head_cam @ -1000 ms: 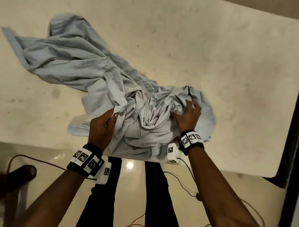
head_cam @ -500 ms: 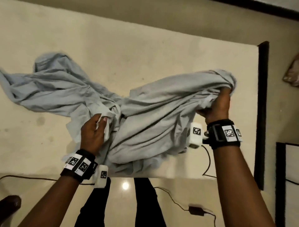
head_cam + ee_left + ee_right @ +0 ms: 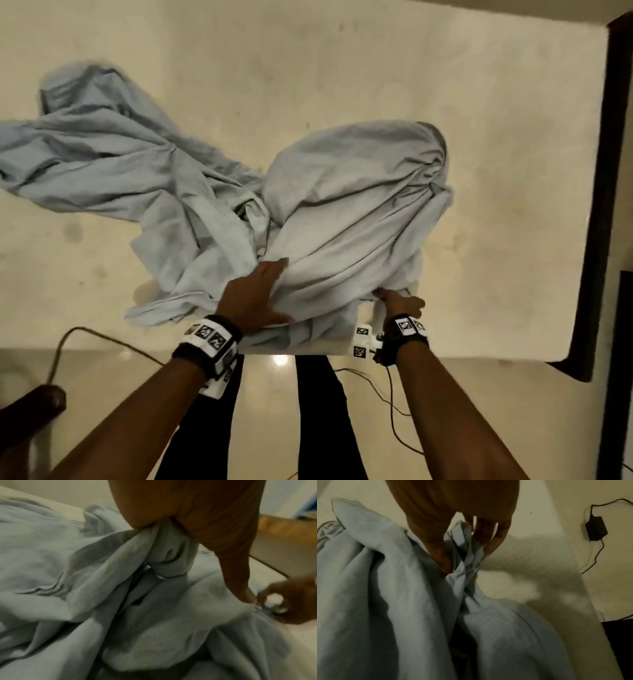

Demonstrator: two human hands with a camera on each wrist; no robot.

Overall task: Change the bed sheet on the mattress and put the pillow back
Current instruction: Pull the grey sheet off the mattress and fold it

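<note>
A crumpled light blue-grey bed sheet (image 3: 342, 205) lies on the bare cream mattress (image 3: 342, 68), one part spread to the left, one part puffed up on the right. My left hand (image 3: 255, 294) lies on the sheet near the mattress's near edge. In the left wrist view a bunched fold of sheet (image 3: 164, 550) is caught between its thumb and palm. My right hand (image 3: 394, 299) is at the near edge further right. Its thumb and fingers pinch a gathered edge of the sheet (image 3: 464, 563). No pillow is in view.
A dark bed frame (image 3: 599, 205) runs along the mattress's right side. On the glossy floor lie a cable (image 3: 68, 342) and a black power adapter (image 3: 595, 528). A dark wooden piece (image 3: 30, 404) sits at lower left. My legs (image 3: 318, 411) stand against the near edge.
My right hand, raised to the right with the sheet half a second ago, has dropped to the mattress's near edge. The sheet has billowed down. My left hand has shifted right onto it.
</note>
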